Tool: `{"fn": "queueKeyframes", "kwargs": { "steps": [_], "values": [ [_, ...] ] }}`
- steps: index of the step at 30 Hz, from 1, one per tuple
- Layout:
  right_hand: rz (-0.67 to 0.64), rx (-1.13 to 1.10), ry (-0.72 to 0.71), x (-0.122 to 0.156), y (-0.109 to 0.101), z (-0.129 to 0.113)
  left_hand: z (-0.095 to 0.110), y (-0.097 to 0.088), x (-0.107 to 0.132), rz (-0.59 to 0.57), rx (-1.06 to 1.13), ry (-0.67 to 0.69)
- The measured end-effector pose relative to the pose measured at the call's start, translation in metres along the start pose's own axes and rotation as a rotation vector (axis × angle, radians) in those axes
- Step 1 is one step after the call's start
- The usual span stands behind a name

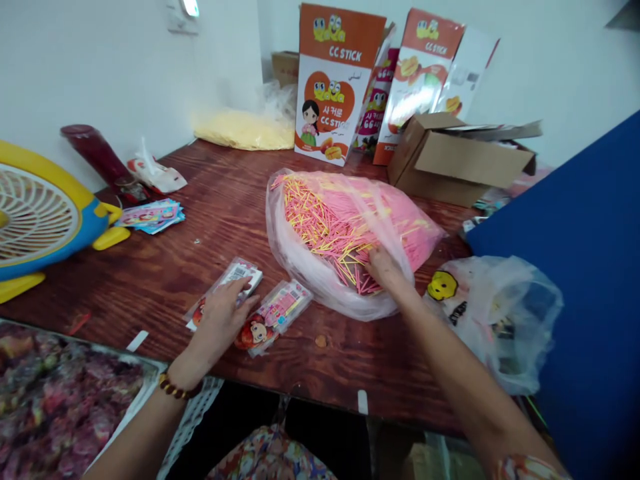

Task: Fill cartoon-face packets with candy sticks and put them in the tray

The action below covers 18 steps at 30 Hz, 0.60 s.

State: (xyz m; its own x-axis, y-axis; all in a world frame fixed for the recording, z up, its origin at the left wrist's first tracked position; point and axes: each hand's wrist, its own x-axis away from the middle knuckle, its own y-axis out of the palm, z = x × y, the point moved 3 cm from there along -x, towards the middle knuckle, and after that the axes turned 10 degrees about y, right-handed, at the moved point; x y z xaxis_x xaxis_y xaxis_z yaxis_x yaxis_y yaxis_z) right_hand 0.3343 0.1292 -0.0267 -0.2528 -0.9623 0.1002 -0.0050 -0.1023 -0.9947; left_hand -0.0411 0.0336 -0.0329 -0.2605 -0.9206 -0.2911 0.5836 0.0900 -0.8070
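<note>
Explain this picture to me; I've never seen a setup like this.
There is no machine here, just a person's two bare hands. A head-worn camera looks forward and down at a wooden table. The left hand is over one of two printed packets. The right hand reaches into a clear plastic bag of pink and yellow sticks. Whether either hand grips anything is hard to tell. Behind stand CC Stick boxes; a fan is at the picture's left.
</note>
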Motion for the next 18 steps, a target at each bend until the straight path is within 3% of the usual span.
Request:
{"fn": "queueKeyframes", "kwargs": {
  "steps": [7,13,18],
  "values": [
    [0.019,0.047,-0.029,-0.009,0.008,-0.006,-0.033,-0.025,-0.020,-0.016,-0.257,-0.200],
    [0.055,0.064,-0.115,-0.011,0.018,-0.008,-0.055,-0.018,-0.032,-0.133,-0.346,-0.326],
    [0.054,0.007,-0.151,-0.009,0.024,-0.005,-0.061,-0.012,-0.032,-0.145,-0.318,-0.314]
  ]
}}
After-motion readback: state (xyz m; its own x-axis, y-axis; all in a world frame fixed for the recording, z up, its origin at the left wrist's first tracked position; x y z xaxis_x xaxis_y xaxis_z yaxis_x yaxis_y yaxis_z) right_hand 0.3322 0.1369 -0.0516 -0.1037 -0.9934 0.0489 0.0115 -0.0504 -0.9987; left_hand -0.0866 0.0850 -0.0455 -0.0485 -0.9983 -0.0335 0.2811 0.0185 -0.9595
